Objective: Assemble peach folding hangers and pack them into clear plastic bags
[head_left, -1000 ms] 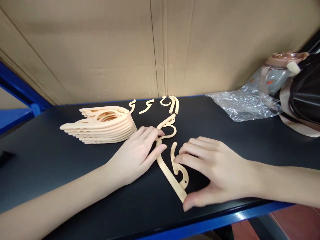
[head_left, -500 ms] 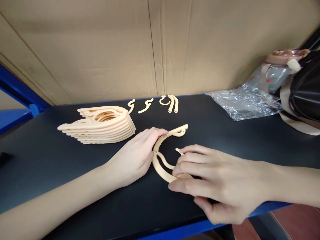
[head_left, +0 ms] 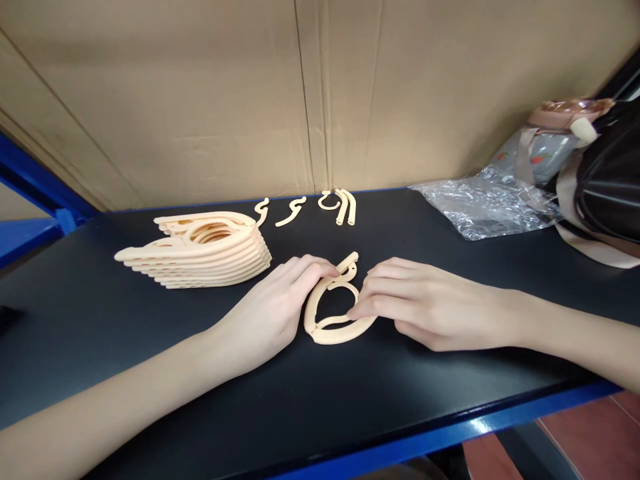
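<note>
A cream plastic folding hanger (head_left: 336,333) lies on the black tabletop between my hands, its two arms folded toward each other and its hook curving inside. My left hand (head_left: 285,300) grips the far arm from the left, fingertips over its upper side. From the right, my right hand (head_left: 425,300) is closed on the near arm and the hook; the end of that arm is hidden under the fingers. To the left stands a neat stack of folded hangers (head_left: 215,257) in the same cream plastic.
Loose cream hanger parts, including a curved piece (head_left: 291,211) and two short arms (head_left: 346,207), lie along the back edge by the cardboard wall (head_left: 200,100). At right are crumpled clear plastic (head_left: 480,203), a water bottle (head_left: 540,143) and a black bag (head_left: 610,173). A blue edge (head_left: 450,433) runs along the front.
The hanger's near arm has swung up toward the far arm, so the hanger is more folded. My right hand moved away from the table's front edge with it; my left hand stayed nearly still.
</note>
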Demonstrator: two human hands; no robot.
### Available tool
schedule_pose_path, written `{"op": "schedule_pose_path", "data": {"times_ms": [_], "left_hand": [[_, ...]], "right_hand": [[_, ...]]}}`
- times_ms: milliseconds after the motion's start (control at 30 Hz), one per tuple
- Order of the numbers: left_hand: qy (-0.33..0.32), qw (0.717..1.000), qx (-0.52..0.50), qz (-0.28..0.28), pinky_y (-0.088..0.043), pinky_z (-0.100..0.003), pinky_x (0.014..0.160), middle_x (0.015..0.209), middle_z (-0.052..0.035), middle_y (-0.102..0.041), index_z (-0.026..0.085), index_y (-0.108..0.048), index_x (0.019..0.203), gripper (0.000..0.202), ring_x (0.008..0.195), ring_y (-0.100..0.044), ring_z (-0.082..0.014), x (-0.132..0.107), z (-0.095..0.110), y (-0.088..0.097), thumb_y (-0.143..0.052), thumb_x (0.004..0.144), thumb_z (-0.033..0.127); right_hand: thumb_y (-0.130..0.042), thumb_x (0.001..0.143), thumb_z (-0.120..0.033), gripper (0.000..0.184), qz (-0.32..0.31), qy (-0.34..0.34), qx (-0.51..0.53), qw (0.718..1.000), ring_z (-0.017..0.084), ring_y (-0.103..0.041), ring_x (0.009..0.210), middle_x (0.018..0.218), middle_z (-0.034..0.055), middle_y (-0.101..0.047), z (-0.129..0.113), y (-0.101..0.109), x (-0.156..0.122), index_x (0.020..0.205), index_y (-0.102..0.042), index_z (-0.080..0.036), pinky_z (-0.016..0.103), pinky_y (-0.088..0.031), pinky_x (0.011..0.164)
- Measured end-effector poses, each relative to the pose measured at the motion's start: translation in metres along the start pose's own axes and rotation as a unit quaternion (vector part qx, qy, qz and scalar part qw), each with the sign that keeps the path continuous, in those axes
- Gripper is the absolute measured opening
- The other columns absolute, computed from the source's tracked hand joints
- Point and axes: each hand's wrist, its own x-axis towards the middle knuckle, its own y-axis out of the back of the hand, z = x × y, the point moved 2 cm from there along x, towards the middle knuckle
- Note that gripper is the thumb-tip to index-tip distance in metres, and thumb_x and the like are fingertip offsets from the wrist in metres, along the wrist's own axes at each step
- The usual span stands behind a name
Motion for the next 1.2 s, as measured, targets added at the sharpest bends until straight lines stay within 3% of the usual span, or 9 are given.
{"op": "schedule_pose_path", "data": {"times_ms": [133, 300, 567, 733, 867, 1067, 1200], "left_hand": [[-0.008, 1.0, 0.007, 0.015, -0.046, -0.036, 0.098, 0.125, -0.0064, -0.055, 0.019, -0.046, 0.125, 0.037, 0.112, -0.053, -0.0191, 0.0, 0.001, 0.001, -0.033, 0.094, 0.004], [0.0, 0.999, 0.017, 0.029, -0.044, -0.038, 0.104, 0.128, -0.0075, -0.054, 0.019, -0.048, 0.125, 0.03, 0.119, -0.051, -0.0211, 0.0, 0.0, 0.0, -0.044, 0.095, 0.014], [-0.033, 0.999, 0.029, 0.008, -0.043, -0.04, 0.106, 0.136, -0.0097, -0.05, 0.019, -0.045, 0.13, 0.037, 0.126, -0.048, -0.0232, -0.001, 0.007, 0.002, -0.045, 0.093, 0.018], [-0.042, 0.998, 0.037, 0.003, -0.041, -0.039, 0.109, 0.14, -0.0103, -0.047, 0.018, -0.044, 0.134, 0.044, 0.131, -0.044, -0.0231, -0.002, 0.009, 0.001, -0.053, 0.091, 0.025], [-0.05, 0.998, 0.028, 0.001, -0.042, -0.04, 0.11, 0.141, -0.011, -0.047, 0.019, -0.044, 0.134, 0.05, 0.132, -0.044, -0.0248, -0.002, 0.008, 0.001, -0.059, 0.089, 0.035], [-0.049, 0.998, 0.032, -0.028, -0.039, -0.047, 0.112, 0.15, -0.0144, -0.04, 0.018, -0.034, 0.143, 0.078, 0.139, -0.037, -0.0295, -0.003, 0.006, 0.0, -0.068, 0.082, 0.054], [-0.034, 0.998, 0.026, -0.043, -0.041, -0.048, 0.11, 0.152, -0.0137, -0.037, 0.021, -0.028, 0.146, 0.082, 0.139, -0.037, -0.0289, -0.003, 0.004, 0.0, -0.069, 0.082, 0.053]], "right_hand": [[-0.039, 0.093, -0.002, 0.036, 0.003, -0.017, -0.036, 0.999, 0.021, -0.053, 0.101, 0.107, 0.0085, -0.065, 0.009, -0.002, -0.003, 0.121, -0.058, -0.014, 0.037, -0.043, 0.089], [-0.04, 0.096, -0.008, 0.026, 0.018, -0.049, -0.061, 0.997, 0.02, -0.052, 0.089, 0.095, 0.0063, -0.064, 0.021, 0.0, -0.005, 0.11, -0.061, -0.015, 0.034, -0.041, 0.083], [-0.046, 0.097, -0.02, 0.021, 0.069, -0.121, -0.086, 0.986, 0.018, -0.053, 0.078, 0.087, 0.0039, -0.063, 0.025, 0.0, -0.005, 0.111, -0.062, -0.016, 0.031, -0.04, 0.074], [-0.047, 0.098, -0.028, 0.024, 0.087, -0.161, -0.009, 0.983, 0.017, -0.059, 0.076, 0.084, 0.0022, -0.067, 0.02, 0.0, -0.005, 0.115, -0.062, -0.018, 0.032, -0.044, 0.078], [-0.051, 0.097, -0.035, 0.024, 0.091, -0.177, 0.074, 0.977, 0.018, -0.063, 0.088, 0.091, 0.002, -0.071, 0.015, 0.004, -0.005, 0.113, -0.061, -0.021, 0.034, -0.045, 0.085], [-0.062, 0.088, -0.05, 0.045, 0.005, -0.207, 0.279, 0.938, 0.02, -0.061, 0.106, 0.123, 0.0025, -0.063, 0.013, 0.001, -0.003, 0.124, -0.047, -0.027, 0.034, -0.049, 0.084], [-0.069, 0.077, -0.058, 0.056, -0.018, -0.227, 0.251, 0.941, 0.025, -0.058, 0.111, 0.127, 0.0049, -0.058, 0.014, -0.002, -0.004, 0.118, -0.046, -0.028, 0.039, -0.049, 0.087]]}}
